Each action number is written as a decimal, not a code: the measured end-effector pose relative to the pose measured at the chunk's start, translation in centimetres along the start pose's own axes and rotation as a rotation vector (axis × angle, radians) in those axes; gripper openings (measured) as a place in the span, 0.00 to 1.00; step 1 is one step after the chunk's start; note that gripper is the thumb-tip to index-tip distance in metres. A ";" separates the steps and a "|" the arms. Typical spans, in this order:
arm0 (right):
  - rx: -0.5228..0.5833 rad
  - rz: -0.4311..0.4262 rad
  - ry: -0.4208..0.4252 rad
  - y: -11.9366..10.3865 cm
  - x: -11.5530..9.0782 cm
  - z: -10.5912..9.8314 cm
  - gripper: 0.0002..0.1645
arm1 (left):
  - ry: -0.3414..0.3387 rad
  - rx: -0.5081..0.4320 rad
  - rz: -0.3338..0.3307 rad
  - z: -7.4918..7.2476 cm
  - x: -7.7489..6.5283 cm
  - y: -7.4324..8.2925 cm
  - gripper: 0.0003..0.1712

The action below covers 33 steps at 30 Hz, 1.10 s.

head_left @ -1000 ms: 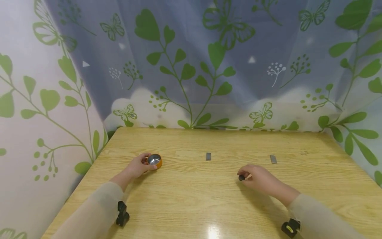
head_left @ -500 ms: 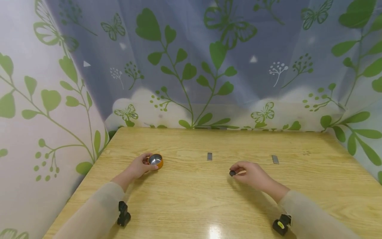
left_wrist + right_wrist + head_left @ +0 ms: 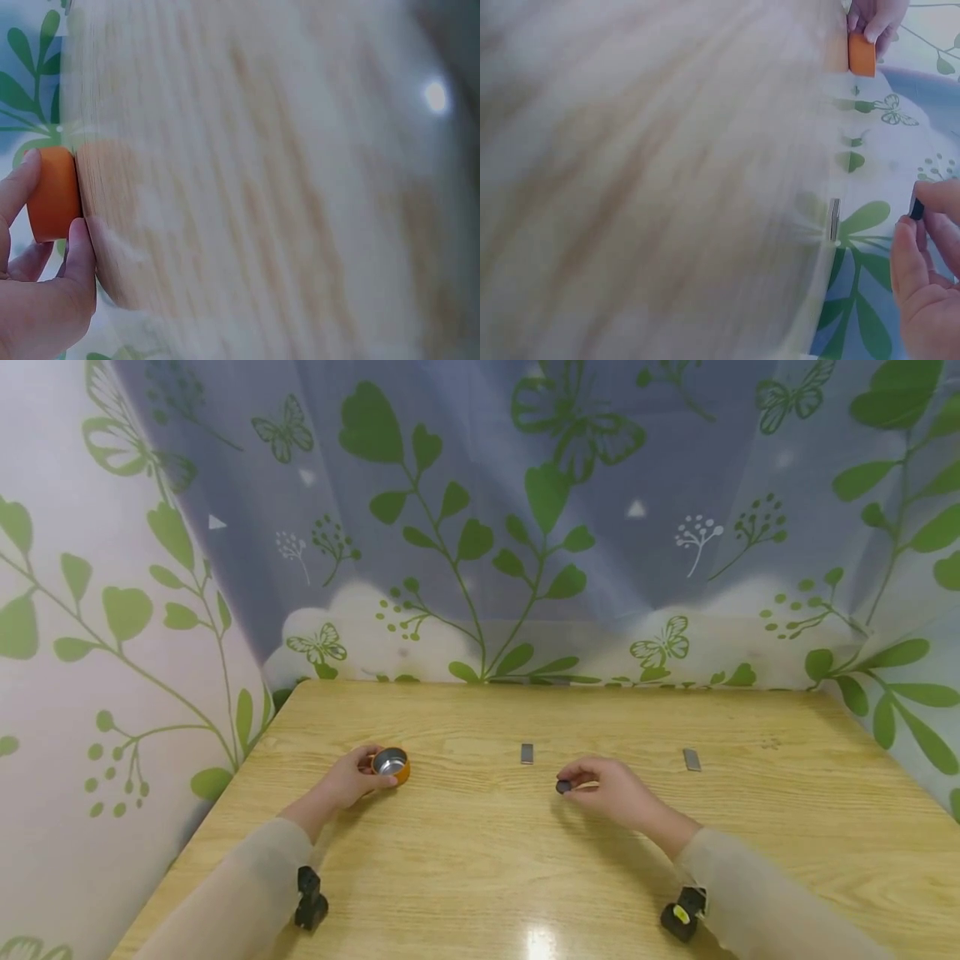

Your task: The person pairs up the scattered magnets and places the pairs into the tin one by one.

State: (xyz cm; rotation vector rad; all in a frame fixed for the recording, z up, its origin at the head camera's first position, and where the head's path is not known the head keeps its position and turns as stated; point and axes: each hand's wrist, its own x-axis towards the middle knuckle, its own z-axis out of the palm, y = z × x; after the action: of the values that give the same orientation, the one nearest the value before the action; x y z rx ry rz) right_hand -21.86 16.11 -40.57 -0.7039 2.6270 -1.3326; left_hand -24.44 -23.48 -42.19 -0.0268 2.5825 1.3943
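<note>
My left hand (image 3: 348, 781) grips a small orange bowl (image 3: 402, 772) with a shiny metal inside, standing on the left part of the table. In the left wrist view the thumb and fingers lie around the bowl's orange wall (image 3: 54, 195). Right of the table's middle, my right hand (image 3: 615, 795) pinches a small, round black piece (image 3: 563, 787) between thumb and fingertips. The right wrist view shows this black piece (image 3: 917, 208) held off the tabletop. What exactly the piece is cannot be made out.
Two flat grey rectangles lie on the wooden table (image 3: 465, 868): one grey rectangle (image 3: 527, 753) behind and left of the right hand, another grey rectangle (image 3: 692, 760) farther right. A patterned curtain (image 3: 465, 527) stands behind the table. Each wrist wears a small black camera.
Over the last second my right hand has carried the black piece left and slightly away from me, toward the bowl. The left hand and the bowl have stayed in place.
</note>
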 end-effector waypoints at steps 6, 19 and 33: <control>-0.005 0.027 0.014 -0.5 1.1 1.1 0.14 | -0.007 -0.007 0.005 0.0 0.1 -0.4 0.40; 0.032 0.011 0.013 -2.3 3.5 3.0 0.13 | -0.021 -0.027 0.010 -0.1 -0.2 -0.2 0.41; 0.065 -0.003 0.008 -3.7 6.1 5.0 0.15 | -0.020 -0.014 0.001 -0.1 0.0 -0.2 0.41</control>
State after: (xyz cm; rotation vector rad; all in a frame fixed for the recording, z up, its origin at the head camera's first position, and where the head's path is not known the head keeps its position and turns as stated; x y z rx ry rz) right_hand -24.50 7.81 -40.03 -0.6952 2.5766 -1.4178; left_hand -24.47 -23.72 -42.33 -0.0144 2.5569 1.4058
